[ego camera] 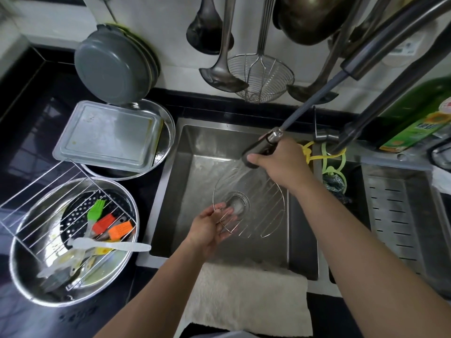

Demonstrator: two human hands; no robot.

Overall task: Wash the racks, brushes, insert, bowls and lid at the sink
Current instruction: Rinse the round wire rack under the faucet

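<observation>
Two hands share the work: your right hand [278, 157] wraps the pull-out sprayer [261, 147] in a firm grip, while your left hand [212, 225] lies open under the edge of the round rack [253, 203], fingers slack. Held that loosely, the rack, tilted over the drain in the sink [185, 147], could slide off your palm under the spray. Water may also bounce off its wires onto the tabletop [29, 98], where the square rack [48, 198], brushes [109, 223] and bowls [24, 272] wait unwashed.
</observation>
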